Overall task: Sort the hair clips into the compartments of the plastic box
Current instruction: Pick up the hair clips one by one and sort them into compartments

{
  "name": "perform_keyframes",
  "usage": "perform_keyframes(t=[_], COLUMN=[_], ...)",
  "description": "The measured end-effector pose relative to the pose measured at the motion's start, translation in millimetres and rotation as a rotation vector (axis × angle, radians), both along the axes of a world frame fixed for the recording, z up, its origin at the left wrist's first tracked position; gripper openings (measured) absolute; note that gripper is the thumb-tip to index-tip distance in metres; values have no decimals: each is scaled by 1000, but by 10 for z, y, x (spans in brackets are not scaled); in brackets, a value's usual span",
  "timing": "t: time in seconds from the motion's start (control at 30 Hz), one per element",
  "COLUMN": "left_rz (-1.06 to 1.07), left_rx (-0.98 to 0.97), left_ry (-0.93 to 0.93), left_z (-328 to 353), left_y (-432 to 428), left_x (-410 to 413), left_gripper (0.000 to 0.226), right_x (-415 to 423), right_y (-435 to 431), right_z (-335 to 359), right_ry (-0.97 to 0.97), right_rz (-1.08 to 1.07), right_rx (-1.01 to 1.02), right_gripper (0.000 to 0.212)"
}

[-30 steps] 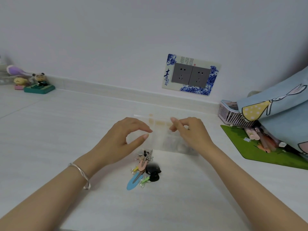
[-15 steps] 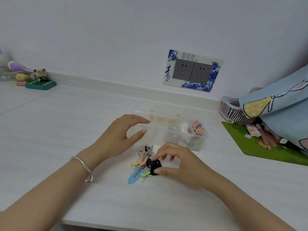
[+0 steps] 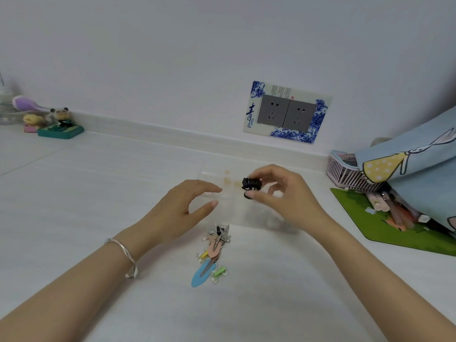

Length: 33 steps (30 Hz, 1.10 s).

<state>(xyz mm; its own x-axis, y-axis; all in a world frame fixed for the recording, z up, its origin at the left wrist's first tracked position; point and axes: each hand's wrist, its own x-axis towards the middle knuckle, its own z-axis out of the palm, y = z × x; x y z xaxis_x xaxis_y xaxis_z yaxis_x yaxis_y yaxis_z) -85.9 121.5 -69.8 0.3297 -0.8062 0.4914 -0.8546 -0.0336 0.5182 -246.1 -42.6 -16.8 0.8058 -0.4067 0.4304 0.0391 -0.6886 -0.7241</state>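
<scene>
A clear plastic box point(image 3: 209, 176) with compartments stands on the white counter, mostly behind my hands. My right hand point(image 3: 283, 193) holds a small black hair clip point(image 3: 251, 184) between thumb and fingers, above the box. At the box's left edge my left hand point(image 3: 182, 208) hovers with curled, spread fingers and holds nothing. A pile of hair clips point(image 3: 216, 240) lies on the counter in front of the box, among them a pink clip point(image 3: 214, 249), a blue one point(image 3: 202, 274) and a small green one point(image 3: 219, 272).
A green mat point(image 3: 370, 218) with pens lies at the right under a blue printed bag point(image 3: 419, 154). A pink basket point(image 3: 345, 171) stands behind it. Small figurines point(image 3: 59, 124) sit at the far left by the wall. A wall socket point(image 3: 286, 112) is behind.
My right hand went down to the pile, took the black clip and lifted it up over the box. My left hand stayed by the box's left edge.
</scene>
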Motion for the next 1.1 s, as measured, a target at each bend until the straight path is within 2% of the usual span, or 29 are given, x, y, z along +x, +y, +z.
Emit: perform_keyframes(t=[0.17,0.33,0.57,0.67,0.8,0.9,0.97,1.1], left_rz=[-5,-3,-18,-9,-20,-74,-102,-78], left_rx=[-6,-3,-11,-15,-17,101,232,413], left_ry=[8,-5,-3,16,5,32,16,-5], left_z=[11,13,30,67,212,290,263,132], left_y=[10,0,16,53,149,279,381,524], left_x=[10,24,12,2,-92,-171,-199,-253], left_gripper=[32,35,44,45,31,17,22,26], right_x=[319,532,549,416,147,-76,-167,-235], right_y=[-305,-398,-418,-322,0,296,436,569], right_z=[21,-4,-27,52,73,-40,-177,-413], right_ry=[214,341,351,277,164,267,354,405], right_rz=[-75,-71,-85,-108,-74,125,225,301], right_rx=[-189,-257,-323,-333,-244,-198,-189,-142], right_gripper=[26,27,27,28,18,15,14,20])
